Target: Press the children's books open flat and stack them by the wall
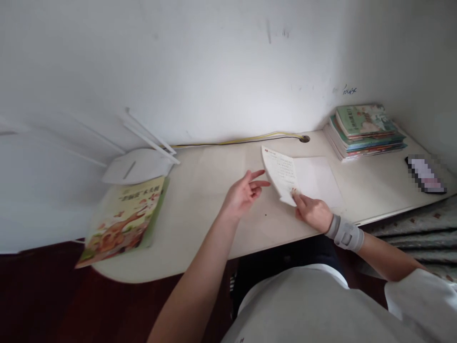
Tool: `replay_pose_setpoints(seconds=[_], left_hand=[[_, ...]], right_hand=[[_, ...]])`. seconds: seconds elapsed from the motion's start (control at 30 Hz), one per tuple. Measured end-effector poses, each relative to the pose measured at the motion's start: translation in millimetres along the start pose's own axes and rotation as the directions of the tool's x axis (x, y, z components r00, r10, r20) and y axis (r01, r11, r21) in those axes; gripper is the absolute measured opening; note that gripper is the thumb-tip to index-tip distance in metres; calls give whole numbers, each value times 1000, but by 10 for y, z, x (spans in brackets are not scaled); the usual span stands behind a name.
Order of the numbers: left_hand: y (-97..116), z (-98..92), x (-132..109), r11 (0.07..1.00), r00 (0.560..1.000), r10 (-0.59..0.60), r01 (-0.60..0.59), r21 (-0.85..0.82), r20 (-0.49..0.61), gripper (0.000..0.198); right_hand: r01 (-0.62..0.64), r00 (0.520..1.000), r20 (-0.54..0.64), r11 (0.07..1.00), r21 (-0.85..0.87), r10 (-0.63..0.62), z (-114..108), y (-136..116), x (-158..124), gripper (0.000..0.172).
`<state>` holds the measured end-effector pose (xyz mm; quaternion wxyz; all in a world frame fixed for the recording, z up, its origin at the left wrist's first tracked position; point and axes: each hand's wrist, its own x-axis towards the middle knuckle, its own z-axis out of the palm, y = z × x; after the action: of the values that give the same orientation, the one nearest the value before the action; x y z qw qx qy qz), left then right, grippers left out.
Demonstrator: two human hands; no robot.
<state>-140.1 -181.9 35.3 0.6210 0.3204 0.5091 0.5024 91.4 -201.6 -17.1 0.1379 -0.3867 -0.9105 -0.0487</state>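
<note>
An open booklet (280, 174) with lines of print on its left side is tilted up over the white desk. Gripping its lower edge is my right hand (314, 212), thumb on the printed side, with a grey band around the wrist. Beneath and to the right of the printed side there is a blank white sheet or cover (317, 178); I cannot tell whether it is joined to the booklet. My left hand (244, 193) holds nothing, its fingers apart and pointing at the booklet's left edge, close to it.
A stack of books (367, 131) stands at the back right, with a phone-like, pixelated object (426, 175) in front. On the left, a green picture book (124, 219) overhangs the desk's (193, 209) edge beside a white router (139, 166). Cables (243, 140) run along the wall.
</note>
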Motion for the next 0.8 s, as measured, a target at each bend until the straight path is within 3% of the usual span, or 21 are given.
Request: replay_pose_setpoints(seconds=[0.07,0.1,0.13,0.2,0.27,0.3,0.33,0.4,0.47,0.53,0.6,0.7,0.8], left_hand=[[-76,185,-25,959,983,142,-167,231,120,53],[-132,279,-27,902,962,203,-257,346,185,55],[-199,369,-22,823,935,257,-344,453,243,55],[-358,521,9,622,880,331,-475,623,341,52],[-531,621,52,420,843,349,-532,735,410,51],[-617,648,70,338,838,342,-532,777,425,52],[-697,662,84,272,840,336,-520,810,426,53],[-830,660,93,180,845,346,-487,855,408,58],[-917,641,79,117,844,376,-453,884,382,63],[-954,626,51,51,848,388,-411,910,361,62],[-958,622,19,-24,866,371,-350,936,334,58],[-944,628,-19,-132,890,327,-290,948,317,54],[-935,636,-40,-186,898,310,-266,946,313,55]], right_hand=[[-183,980,-34,956,229,195,-19,38,-83,34],[-283,948,-31,884,372,317,-25,49,-134,34],[-367,902,-2,769,523,432,-33,58,-192,36],[-463,798,150,435,772,584,-74,75,-321,43],[-512,725,346,129,849,596,-168,110,-449,49],[-535,702,410,52,843,583,-235,135,-503,51],[-551,691,430,38,834,580,-310,166,-540,52],[-528,723,335,171,832,604,-455,236,-545,51],[-441,806,136,431,787,576,-546,302,-431,45],[-325,902,-16,703,633,431,-535,348,-208,37],[-210,970,-25,890,405,240,-418,367,64,36],[-133,984,136,985,111,118,-151,360,403,41],[-108,977,186,994,-9,107,42,352,547,43]])
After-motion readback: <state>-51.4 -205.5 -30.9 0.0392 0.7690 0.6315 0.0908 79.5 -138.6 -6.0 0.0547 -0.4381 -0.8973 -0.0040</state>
